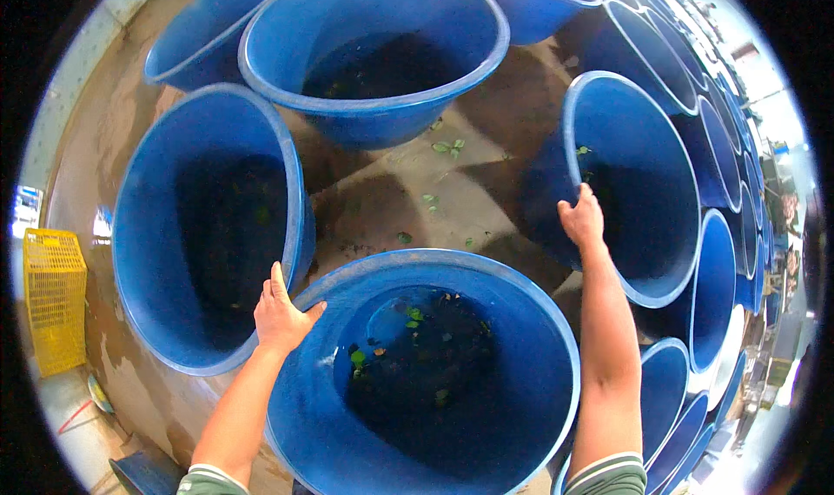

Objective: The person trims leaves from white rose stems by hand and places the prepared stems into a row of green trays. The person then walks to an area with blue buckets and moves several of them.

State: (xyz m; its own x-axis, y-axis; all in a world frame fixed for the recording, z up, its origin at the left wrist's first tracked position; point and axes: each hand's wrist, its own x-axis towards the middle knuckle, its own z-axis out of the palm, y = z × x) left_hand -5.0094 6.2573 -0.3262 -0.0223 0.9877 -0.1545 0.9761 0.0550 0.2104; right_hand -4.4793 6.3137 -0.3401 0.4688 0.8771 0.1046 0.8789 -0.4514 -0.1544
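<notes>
A round blue plastic tub [313, 423] stands directly before me, with dark contents and a few green leaves [358, 358] inside. My left hand [285, 318] is spread, thumb apart from the fingers, over the spot where this tub's rim meets the left blue tub [146, 234]. It holds nothing; whether it touches either rim is unclear. My right hand [583, 216] is at the near side of the right blue tub [638, 130], thumb out to the left. It covers part of that rim, and its grip is hard to make out.
Another large blue tub [371, 120] stands opposite, over a wet floor [417, 208] with scattered leaves [449, 147]. More tubs [713, 286] crowd the right side in rows. A yellow plastic crate [55, 299] is at the far left, near a pale wall ledge [62, 97].
</notes>
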